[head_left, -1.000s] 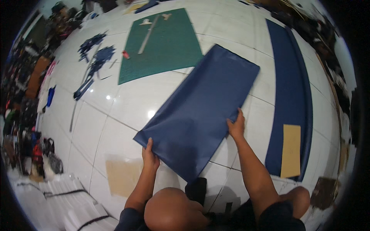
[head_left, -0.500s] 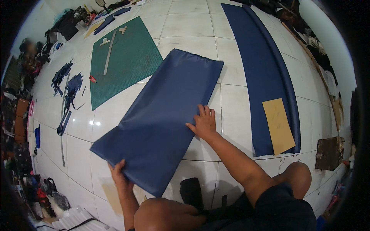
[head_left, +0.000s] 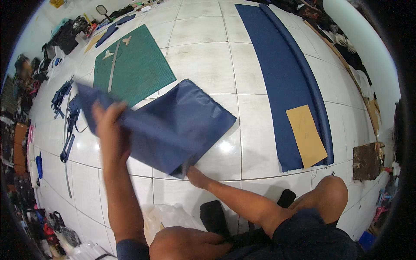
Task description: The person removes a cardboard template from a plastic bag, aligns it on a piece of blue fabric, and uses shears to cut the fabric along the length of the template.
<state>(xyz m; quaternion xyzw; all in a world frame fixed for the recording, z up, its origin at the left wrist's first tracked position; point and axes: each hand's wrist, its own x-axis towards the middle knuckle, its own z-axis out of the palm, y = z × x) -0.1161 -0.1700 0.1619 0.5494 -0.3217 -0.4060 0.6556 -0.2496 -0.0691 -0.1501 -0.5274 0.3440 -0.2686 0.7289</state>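
A navy blue sheet of fabric (head_left: 195, 110) lies partly on the white tiled floor, its left part lifted and folding over, blurred by motion. Raised at the left, my left hand (head_left: 112, 130) is closed on the lifted edge, its fingers smeared. My right hand (head_left: 197, 177) grips the fabric's near corner low down, with its fingertips partly hidden by the cloth. Behind the fabric, a green cutting mat (head_left: 147, 65) carries a metal ruler (head_left: 114, 67) and two bulldog clips (head_left: 126, 40). The lifted cloth covers the mat's near left corner.
On the right lies a long, partly rolled length of navy fabric (head_left: 273, 69) with a tan card piece (head_left: 307, 136) on it. Fabric scraps (head_left: 60, 99) lie at left. A worn box (head_left: 367, 160) stands at far right. A translucent plastic bag (head_left: 169, 219) is beside my knee.
My left hand has risen up and forward, lifting and folding the fabric's left part. My right hand has moved from the right edge down to the near corner. The view has shifted slightly.
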